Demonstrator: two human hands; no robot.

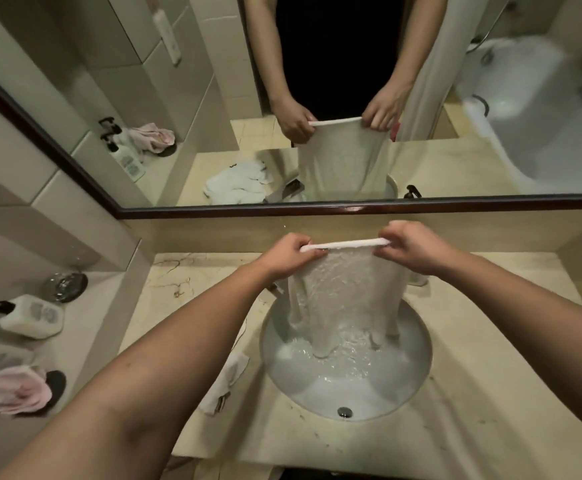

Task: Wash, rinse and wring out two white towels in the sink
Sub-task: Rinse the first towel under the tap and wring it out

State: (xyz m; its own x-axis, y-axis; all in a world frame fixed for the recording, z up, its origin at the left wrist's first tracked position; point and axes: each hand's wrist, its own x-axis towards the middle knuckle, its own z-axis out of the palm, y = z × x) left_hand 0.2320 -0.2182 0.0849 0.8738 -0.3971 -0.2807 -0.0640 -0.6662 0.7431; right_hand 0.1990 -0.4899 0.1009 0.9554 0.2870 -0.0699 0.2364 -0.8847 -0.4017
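— Forearms first, bare, reaching out over the counter (490,410). What do they end in?

— Item one: left hand (287,254), fingers curled round the top left corner of a white towel (341,292). Item two: right hand (410,249), pinching the top right corner likewise. Hem stretched taut between them.

— And the towel itself?

— Hanging full length, soaked, its lower end trailing into the sink (417,368). Water in the basin, churned and bubbling under the cloth. Drain fitting (345,411) visible on the near wall.

— Second towel?

— Item three: second white towel (225,382), lying crumpled on the counter just left of the basin, partly under the left forearm. Wet or dry, I cannot tell.

— Anything else to list?

— Pump bottle (31,317) on the left ledge, glass dish (66,287) behind it, pink cloth (9,393) nearer. Mirror (455,133) above, repeating the lot.

— How far along, would you say?

— Judging by this: first towel mid-wash or mid-rinse, lifted to drain, not yet wrung. Whether soap is out of it, I cannot say. Wringing remains, and the counter towel's stage is unclear.
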